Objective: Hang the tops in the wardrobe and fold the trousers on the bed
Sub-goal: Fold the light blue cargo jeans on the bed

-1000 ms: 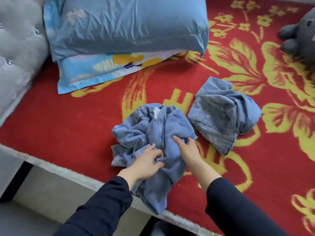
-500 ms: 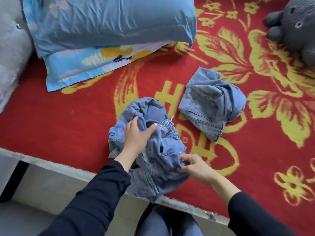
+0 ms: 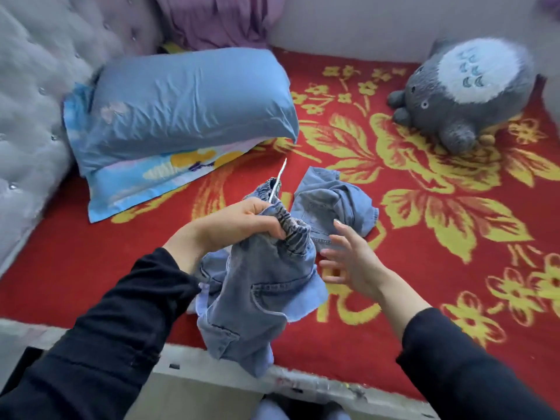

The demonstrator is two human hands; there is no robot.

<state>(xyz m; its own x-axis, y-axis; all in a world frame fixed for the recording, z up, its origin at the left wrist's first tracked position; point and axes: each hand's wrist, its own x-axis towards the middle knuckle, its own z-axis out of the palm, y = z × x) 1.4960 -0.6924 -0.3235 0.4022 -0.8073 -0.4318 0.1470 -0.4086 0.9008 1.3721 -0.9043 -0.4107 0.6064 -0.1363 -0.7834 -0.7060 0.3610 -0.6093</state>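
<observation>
- Head view: left hand (image 3: 239,222) grips the gathered elastic waistband of the light-blue denim trousers (image 3: 266,286), fingers curled round the cloth. The pair is lifted off the bed (image 3: 318,384), w/ the legs hanging bunched over its front edge.
- A thin white drawstring (image 3: 278,180) sticks up from the waistband above the knuckles.
- Right hand (image 3: 348,262) is spread, fingers apart, holding nothing. It's just beside the waistband's right end; contact can't be told.
- A second pair of light-blue denim trousers (image 3: 336,204) lies crumpled on the bed just behind the held pair.
- Progress: early, I'd say. No folded trousers anywhere in view & both pairs are unfolded. The held pair looks to be at the shake-out/straighten stage, so flattening & folding are left for both.
- Tops & wardrobe: neither in view, so that half can't be judged.
- Surface: a red blanket with yellow flower pattern (image 3: 454,268) covers the bed, soft & a bit fuzzy.
- Room: a blue satin pillow (image 3: 188,104) sits on a cartoon-print pillow (image 3: 169,177) at the left, by a grey tufted headboard (image 3: 33,101).
- A grey and white round plush toy (image 3: 460,92) sits far right, well apart from the trousers.
- A purple cloth (image 3: 218,19) hangs at the back wall; can't tell what it is.
</observation>
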